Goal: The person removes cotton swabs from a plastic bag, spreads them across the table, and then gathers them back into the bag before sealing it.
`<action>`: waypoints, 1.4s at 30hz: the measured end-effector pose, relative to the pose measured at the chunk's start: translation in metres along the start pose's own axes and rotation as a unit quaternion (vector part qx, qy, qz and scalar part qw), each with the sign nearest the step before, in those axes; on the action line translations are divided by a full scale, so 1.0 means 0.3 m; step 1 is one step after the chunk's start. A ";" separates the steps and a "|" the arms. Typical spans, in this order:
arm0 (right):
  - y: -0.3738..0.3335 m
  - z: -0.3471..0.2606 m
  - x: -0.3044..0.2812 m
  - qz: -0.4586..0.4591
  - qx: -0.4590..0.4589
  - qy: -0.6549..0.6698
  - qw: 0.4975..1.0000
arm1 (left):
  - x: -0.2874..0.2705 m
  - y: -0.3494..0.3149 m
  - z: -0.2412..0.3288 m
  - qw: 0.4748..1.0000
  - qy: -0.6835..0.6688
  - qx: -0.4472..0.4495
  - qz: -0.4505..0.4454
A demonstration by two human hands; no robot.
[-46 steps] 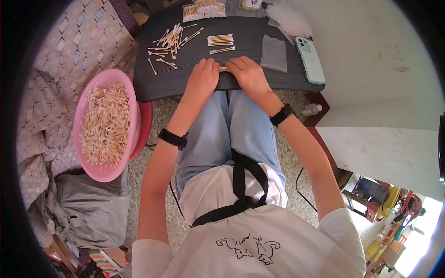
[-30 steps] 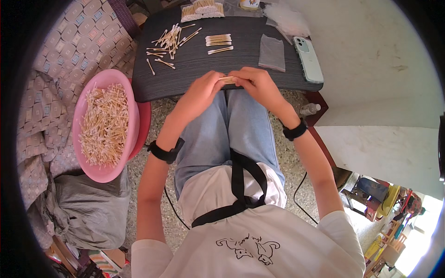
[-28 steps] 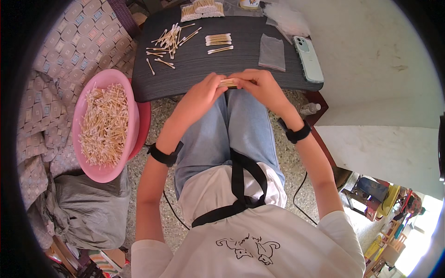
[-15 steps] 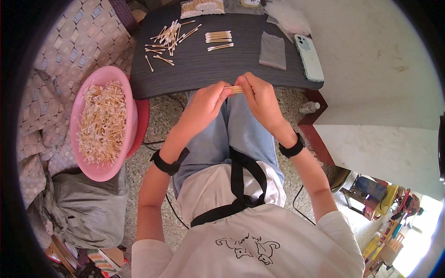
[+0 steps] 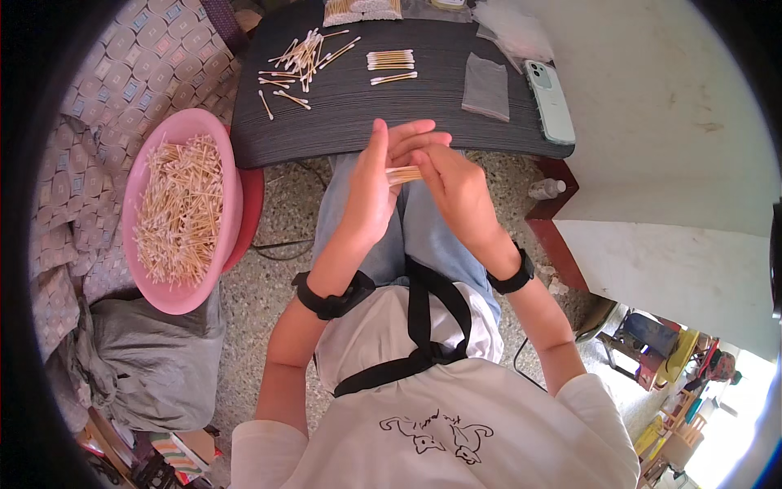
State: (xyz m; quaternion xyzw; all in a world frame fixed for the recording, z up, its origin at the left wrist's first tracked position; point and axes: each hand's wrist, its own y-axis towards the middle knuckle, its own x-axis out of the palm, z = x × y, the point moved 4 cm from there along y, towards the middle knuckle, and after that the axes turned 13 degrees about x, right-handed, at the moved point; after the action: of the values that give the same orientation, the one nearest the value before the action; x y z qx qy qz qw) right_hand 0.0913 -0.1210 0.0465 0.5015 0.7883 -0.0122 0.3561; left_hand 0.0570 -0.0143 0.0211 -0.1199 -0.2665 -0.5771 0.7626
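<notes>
Over my lap, just off the table's near edge, my right hand (image 5: 461, 191) is closed on a small bundle of cotton swabs (image 5: 402, 174) lying sideways. My left hand (image 5: 368, 191) is open, its palm at the left ends of the bundle, thumb up and fingers stretched toward my right fingers. Part of the bundle is hidden inside my right hand. On the dark table (image 5: 342, 130) a neat row of cotton swabs (image 5: 391, 60) lies ahead, with a loose cotton swab or two (image 5: 394, 78) just nearer. A scattered pile of cotton swabs (image 5: 305, 57) lies left of the row.
A pink basin (image 5: 231, 253) full of cotton swabs stands at my left. On the table's right are a small clear bag (image 5: 486, 88) and a phone (image 5: 550, 102). Packed swabs (image 5: 362, 10) and plastic bags (image 5: 513, 28) lie at the back. A bottle (image 5: 546, 189) stands on the floor, right.
My left hand has let go of the bundle's left end, opened its fingers and turned its palm to the swab tips. My right hand still holds the bundle, slightly lower.
</notes>
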 end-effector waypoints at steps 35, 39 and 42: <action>0.049 0.030 -0.003 -0.070 0.177 0.311 0.931 | 0.016 -0.056 -0.047 0.955 0.296 0.023 -0.003; 0.021 0.004 -0.010 -0.143 0.262 0.308 0.903 | 0.008 -0.061 -0.038 0.909 0.403 0.016 -0.110; 0.005 0.024 -0.006 -0.174 0.270 0.362 0.875 | -0.005 -0.059 -0.041 0.951 0.300 0.031 -0.072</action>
State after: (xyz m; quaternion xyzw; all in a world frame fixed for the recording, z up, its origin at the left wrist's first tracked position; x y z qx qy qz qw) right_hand 0.0969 -0.1244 0.0427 0.4023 0.9027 -0.1041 -0.1119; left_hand 0.0433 -0.0245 0.0078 0.1018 -0.0505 -0.6312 0.7672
